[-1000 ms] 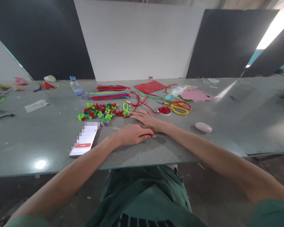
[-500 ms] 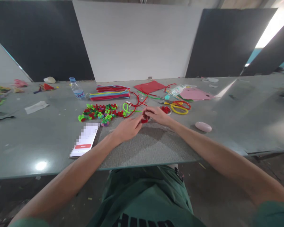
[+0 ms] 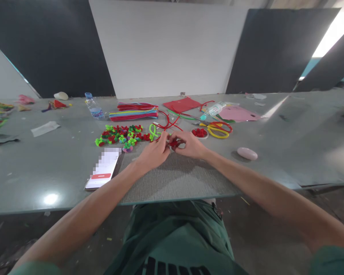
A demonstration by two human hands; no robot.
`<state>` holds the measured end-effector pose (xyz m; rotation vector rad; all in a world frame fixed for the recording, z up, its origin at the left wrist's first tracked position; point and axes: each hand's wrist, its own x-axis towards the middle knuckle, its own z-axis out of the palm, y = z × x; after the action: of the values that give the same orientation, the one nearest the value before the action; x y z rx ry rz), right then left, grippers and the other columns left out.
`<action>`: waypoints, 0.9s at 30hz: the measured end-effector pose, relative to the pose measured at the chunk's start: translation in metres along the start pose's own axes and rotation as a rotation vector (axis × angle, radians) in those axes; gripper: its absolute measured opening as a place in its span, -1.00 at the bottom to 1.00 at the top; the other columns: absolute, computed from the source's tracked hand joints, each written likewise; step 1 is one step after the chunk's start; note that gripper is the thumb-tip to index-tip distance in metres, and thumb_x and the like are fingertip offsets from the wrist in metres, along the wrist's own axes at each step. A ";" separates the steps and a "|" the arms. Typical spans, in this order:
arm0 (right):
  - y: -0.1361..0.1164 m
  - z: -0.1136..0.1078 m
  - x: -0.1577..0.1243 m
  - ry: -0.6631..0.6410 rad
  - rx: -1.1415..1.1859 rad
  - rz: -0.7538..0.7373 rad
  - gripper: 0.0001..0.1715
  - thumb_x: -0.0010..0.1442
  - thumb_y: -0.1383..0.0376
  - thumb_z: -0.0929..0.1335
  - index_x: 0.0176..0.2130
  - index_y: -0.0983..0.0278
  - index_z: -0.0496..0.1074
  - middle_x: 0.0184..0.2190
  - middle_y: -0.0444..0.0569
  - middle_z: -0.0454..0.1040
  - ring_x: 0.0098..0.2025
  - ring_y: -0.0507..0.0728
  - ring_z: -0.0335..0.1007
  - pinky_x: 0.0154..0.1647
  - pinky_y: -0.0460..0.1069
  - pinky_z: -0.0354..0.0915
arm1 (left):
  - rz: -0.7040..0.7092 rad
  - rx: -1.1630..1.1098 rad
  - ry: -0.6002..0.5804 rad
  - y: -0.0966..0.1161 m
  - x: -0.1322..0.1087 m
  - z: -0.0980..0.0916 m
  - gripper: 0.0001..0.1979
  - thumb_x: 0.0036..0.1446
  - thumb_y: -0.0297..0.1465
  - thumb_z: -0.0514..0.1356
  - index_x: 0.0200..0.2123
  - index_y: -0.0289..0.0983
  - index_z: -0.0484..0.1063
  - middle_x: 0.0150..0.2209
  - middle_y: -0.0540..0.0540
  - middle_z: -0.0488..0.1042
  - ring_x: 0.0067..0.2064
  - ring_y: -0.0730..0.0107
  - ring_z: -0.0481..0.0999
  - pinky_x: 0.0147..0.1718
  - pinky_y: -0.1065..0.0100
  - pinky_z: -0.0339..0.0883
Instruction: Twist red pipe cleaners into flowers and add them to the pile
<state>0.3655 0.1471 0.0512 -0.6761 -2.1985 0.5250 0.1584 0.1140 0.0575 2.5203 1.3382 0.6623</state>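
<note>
My left hand (image 3: 154, 152) and my right hand (image 3: 189, 144) meet over the far edge of a grey mat (image 3: 177, 179), fingers pinched together on a small red pipe-cleaner piece (image 3: 173, 144) held between them. Just beyond lie loose red pipe cleaners (image 3: 167, 124) and a bent green one (image 3: 153, 131). To the left is a heap of small red and green pipe-cleaner shapes (image 3: 119, 136). A small dish of red pieces (image 3: 200, 133) sits right of my right hand.
A phone (image 3: 103, 173) lies left of the mat. Farther back are a bundle of coloured pipe cleaners (image 3: 133, 113), a water bottle (image 3: 92, 106), yellow-red scissors (image 3: 218, 130), a glue bottle (image 3: 213, 110), red and pink sheets, and a pink oval object (image 3: 247, 153).
Both hands lifted off the mat, moved forward and came together. The left hand carried the red piece up, and now both hands pinch it.
</note>
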 end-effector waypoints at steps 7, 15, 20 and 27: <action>0.000 0.002 0.001 0.021 -0.081 -0.085 -0.82 0.07 0.48 0.35 -0.31 0.24 0.45 -0.34 -0.13 0.51 -0.31 0.05 0.41 -0.20 -0.04 0.32 | 0.023 -0.043 0.012 0.002 -0.001 0.000 -0.66 0.28 -0.53 0.02 0.12 -0.29 0.18 -0.10 -0.30 0.59 -0.11 -0.05 0.66 -0.15 0.13 0.43; -0.001 0.002 0.001 0.002 -0.017 -0.027 -0.81 -0.01 0.45 0.31 -0.33 0.24 0.39 -0.39 -0.15 0.45 -0.37 0.03 0.34 -0.28 -0.07 0.25 | 0.035 -0.124 0.029 0.003 -0.001 0.001 -0.52 0.28 -0.51 0.03 0.26 -0.31 0.15 -0.10 -0.26 0.62 -0.09 0.02 0.65 -0.14 0.18 0.42; -0.004 -0.002 0.003 0.000 0.011 -0.002 -0.82 -0.06 0.44 0.29 -0.37 0.23 0.34 -0.44 -0.19 0.36 -0.40 0.01 0.22 -0.36 -0.08 0.16 | 0.023 -0.143 0.034 0.007 -0.001 -0.001 -0.49 0.27 -0.51 0.04 0.29 -0.32 0.15 -0.21 -0.17 0.61 -0.22 0.10 0.63 -0.20 0.23 0.39; 0.001 -0.011 0.003 -0.055 0.026 0.031 -0.84 -0.04 0.43 0.30 -0.36 0.24 0.34 -0.42 -0.18 0.34 -0.40 0.00 0.19 -0.36 -0.07 0.16 | 0.037 -0.097 0.027 0.004 -0.001 0.001 -0.47 0.28 -0.52 0.05 0.31 -0.34 0.14 -0.33 -0.07 0.54 -0.35 0.23 0.54 -0.26 0.30 0.32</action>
<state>0.3727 0.1517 0.0591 -0.6904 -2.2319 0.5940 0.1615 0.1107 0.0584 2.4727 1.2401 0.7530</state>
